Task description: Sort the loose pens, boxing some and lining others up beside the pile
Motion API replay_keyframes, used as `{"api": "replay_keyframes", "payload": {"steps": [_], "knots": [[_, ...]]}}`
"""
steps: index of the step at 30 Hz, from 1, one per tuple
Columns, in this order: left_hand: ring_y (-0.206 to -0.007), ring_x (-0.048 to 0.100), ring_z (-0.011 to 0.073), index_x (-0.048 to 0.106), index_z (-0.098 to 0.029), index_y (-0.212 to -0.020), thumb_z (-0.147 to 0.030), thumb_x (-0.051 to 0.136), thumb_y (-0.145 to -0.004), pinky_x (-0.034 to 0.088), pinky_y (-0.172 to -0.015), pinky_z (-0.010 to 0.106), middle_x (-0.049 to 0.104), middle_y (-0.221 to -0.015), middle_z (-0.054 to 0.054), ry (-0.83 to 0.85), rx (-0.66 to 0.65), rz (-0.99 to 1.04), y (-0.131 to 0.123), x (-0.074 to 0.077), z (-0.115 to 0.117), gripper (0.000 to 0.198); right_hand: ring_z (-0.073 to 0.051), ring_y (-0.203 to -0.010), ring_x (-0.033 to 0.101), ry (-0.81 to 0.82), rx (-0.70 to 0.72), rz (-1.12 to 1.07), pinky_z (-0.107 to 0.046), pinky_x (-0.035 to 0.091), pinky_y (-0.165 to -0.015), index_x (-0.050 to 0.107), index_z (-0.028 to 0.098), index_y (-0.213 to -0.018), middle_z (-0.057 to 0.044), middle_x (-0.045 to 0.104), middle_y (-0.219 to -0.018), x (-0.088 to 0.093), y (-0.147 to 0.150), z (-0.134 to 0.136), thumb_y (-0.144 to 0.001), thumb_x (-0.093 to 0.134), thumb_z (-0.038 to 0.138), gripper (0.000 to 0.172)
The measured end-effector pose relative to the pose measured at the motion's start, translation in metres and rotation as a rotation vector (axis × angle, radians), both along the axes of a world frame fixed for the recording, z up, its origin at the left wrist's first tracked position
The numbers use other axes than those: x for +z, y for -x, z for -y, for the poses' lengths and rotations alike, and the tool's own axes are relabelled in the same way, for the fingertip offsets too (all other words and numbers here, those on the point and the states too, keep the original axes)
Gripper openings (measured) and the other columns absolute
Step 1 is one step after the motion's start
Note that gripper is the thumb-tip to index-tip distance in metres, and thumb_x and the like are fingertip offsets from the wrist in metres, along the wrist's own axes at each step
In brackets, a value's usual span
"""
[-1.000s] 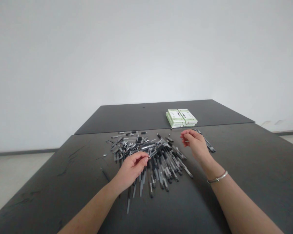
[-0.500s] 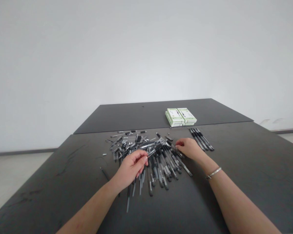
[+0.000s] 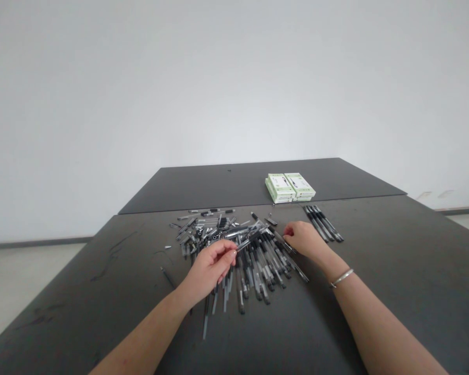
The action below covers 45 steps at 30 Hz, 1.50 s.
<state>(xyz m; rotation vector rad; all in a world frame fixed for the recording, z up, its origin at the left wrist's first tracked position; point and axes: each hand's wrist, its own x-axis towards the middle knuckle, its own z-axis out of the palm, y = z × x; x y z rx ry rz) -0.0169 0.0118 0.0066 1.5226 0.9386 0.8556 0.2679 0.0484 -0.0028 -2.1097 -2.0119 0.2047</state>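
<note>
A big heap of black and clear pens and pen parts (image 3: 250, 250) lies spread on the dark table (image 3: 375, 260). My left hand (image 3: 211, 268) is closed in a pinch on one pen (image 3: 247, 241) that sticks out to the right over the heap. My right hand (image 3: 303, 238) rests at the heap's right edge, fingers curled down onto the pens there; what it holds, if anything, is hidden. A silver bracelet (image 3: 342, 277) sits on my right wrist.
Several finished pens (image 3: 322, 223) lie side by side in a row to the right of the heap. Two light green boxes (image 3: 289, 187) stand behind them on the farther table. A white wall closes the back.
My right hand came down and left from beside the row of pens to the heap's right edge. My left hand has stayed put with its pen.
</note>
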Motion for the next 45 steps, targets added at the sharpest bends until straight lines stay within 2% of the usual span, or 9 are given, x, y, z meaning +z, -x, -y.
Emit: {"api": "replay_keyframes", "payload": {"steps": [8, 12, 14, 18, 21, 27, 37, 45], "knots": [[-0.042, 0.038, 0.0037, 0.058, -0.016, -0.096, -0.042, 0.059, -0.085, 0.032, -0.039, 0.016, 0.053, -0.067, -0.005, 0.013, 0.026, 0.025, -0.001, 0.001, 0.001, 0.029, -0.026, -0.084, 0.068, -0.012, -0.019, 0.009, -0.030, 0.045, -0.073, 0.073, 0.014, -0.075, -0.015, 0.074, -0.082, -0.005, -0.002, 0.000, -0.077, 0.060, 0.018, 0.014], [-0.042, 0.038, 0.0038, 0.059, -0.016, -0.095, -0.043, 0.060, -0.084, 0.032, -0.039, 0.017, 0.053, -0.067, -0.005, 0.014, 0.023, 0.033, 0.000, 0.003, 0.001, 0.029, -0.025, -0.084, 0.067, -0.076, -0.033, -0.026, -0.031, 0.046, -0.074, 0.070, 0.012, -0.081, -0.015, 0.073, -0.083, 0.002, 0.001, 0.001, -0.082, 0.055, 0.018, 0.016], [-0.042, 0.038, 0.0039, 0.059, -0.016, -0.095, -0.044, 0.061, -0.084, 0.032, -0.039, 0.017, 0.052, -0.067, -0.005, 0.020, 0.027, 0.034, 0.000, 0.004, 0.001, 0.030, -0.020, -0.078, 0.066, -0.134, -0.003, -0.205, -0.028, 0.047, -0.070, 0.068, 0.014, -0.086, -0.011, 0.072, -0.083, 0.012, 0.005, 0.005, -0.085, 0.053, 0.022, 0.017], [-0.042, 0.037, 0.0038, 0.060, -0.016, -0.095, -0.045, 0.062, -0.084, 0.030, -0.039, 0.017, 0.049, -0.064, -0.006, 0.015, 0.041, 0.050, 0.002, 0.002, 0.001, 0.031, -0.012, -0.054, 0.056, -0.188, 0.234, -1.003, -0.024, 0.045, -0.052, 0.067, 0.016, -0.091, -0.001, 0.067, -0.068, 0.032, 0.017, 0.018, -0.083, 0.063, 0.035, 0.021], [-0.041, 0.036, 0.0040, 0.059, -0.016, -0.095, -0.046, 0.062, -0.084, 0.029, -0.040, 0.017, 0.046, -0.060, -0.007, 0.016, 0.056, 0.065, 0.003, 0.001, 0.001, 0.033, -0.010, -0.053, 0.054, -0.213, 0.339, -1.263, -0.023, 0.045, -0.051, 0.072, 0.018, -0.092, 0.000, 0.066, -0.065, 0.041, 0.025, 0.028, -0.078, 0.073, 0.036, 0.023], [-0.039, 0.034, 0.0047, 0.059, -0.015, -0.094, -0.050, 0.063, -0.082, 0.028, -0.038, 0.017, 0.040, -0.053, -0.009, 0.025, 0.058, 0.069, 0.002, 0.001, 0.000, 0.037, -0.013, -0.058, 0.060, -0.211, 0.360, -1.243, -0.025, 0.049, -0.053, 0.076, 0.020, -0.091, -0.003, 0.071, -0.069, 0.046, 0.035, 0.038, -0.076, 0.077, 0.035, 0.021], [-0.039, 0.034, 0.0050, 0.059, -0.016, -0.093, -0.053, 0.061, -0.084, 0.028, -0.040, 0.018, 0.038, -0.051, -0.010, 0.013, 0.049, 0.066, 0.003, -0.001, -0.001, 0.038, -0.012, -0.056, 0.058, -0.230, 0.393, -1.245, -0.024, 0.047, -0.051, 0.074, 0.020, -0.082, -0.001, 0.068, -0.065, 0.056, 0.041, 0.043, -0.072, 0.079, 0.032, 0.017], [-0.039, 0.033, 0.0050, 0.059, -0.016, -0.094, -0.052, 0.060, -0.085, 0.029, -0.040, 0.018, 0.037, -0.051, -0.010, -0.002, 0.051, 0.075, 0.004, -0.001, -0.002, 0.037, -0.012, -0.060, 0.059, -0.301, 0.421, -1.206, -0.025, 0.049, -0.055, 0.074, 0.020, -0.084, -0.002, 0.069, -0.072, 0.055, 0.038, 0.044, -0.074, 0.077, 0.028, 0.013]]}}
